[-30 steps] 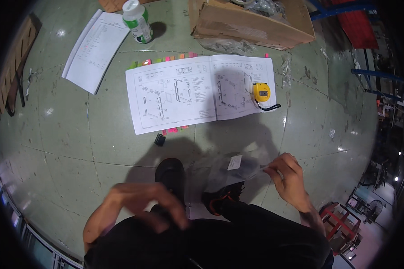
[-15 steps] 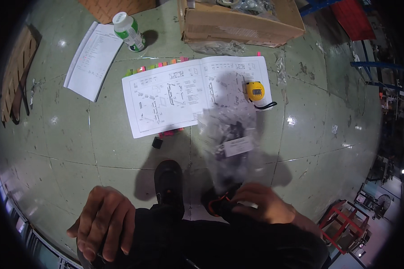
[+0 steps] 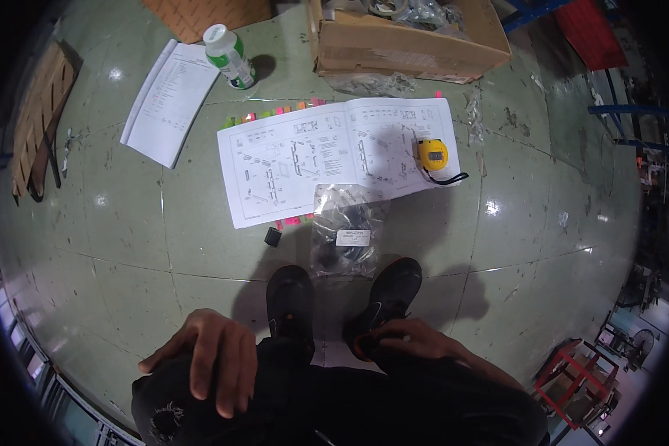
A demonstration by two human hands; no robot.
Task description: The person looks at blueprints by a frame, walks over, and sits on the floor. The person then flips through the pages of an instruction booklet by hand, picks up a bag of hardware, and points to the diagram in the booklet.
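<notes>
My left hand [image 3: 212, 357] rests on my left knee with its fingers apart and nothing in it. Over my right thigh, my right hand [image 3: 416, 340] is empty, its fingers loosely bent and stretched toward my right shoe. In front of my shoes a clear plastic bag [image 3: 327, 256] with dark parts inside and a white label lies on the floor. Its far edge overlaps an open manual [image 3: 264, 208] with printed drawings and coloured tabs. On the manual's right page sits a yellow tape measure [image 3: 434, 155] with a black strap. A small black block [image 3: 273, 236] lies near the manual's lower edge.
A stapled stack of papers [image 3: 160, 111] and a green-and-white bottle [image 3: 230, 58] are at the far left. Behind are a cardboard box [image 3: 416, 56] holding plastic bags and another carton [image 3: 201, 16]. A wooden pallet [image 3: 43, 111] stands left, a red metal frame [image 3: 578, 383] right.
The plastic bag, in the air near my right hand before, now lies flat on the floor, farther left. My right hand has drawn slightly back; my left hand's fingers have spread over the knee.
</notes>
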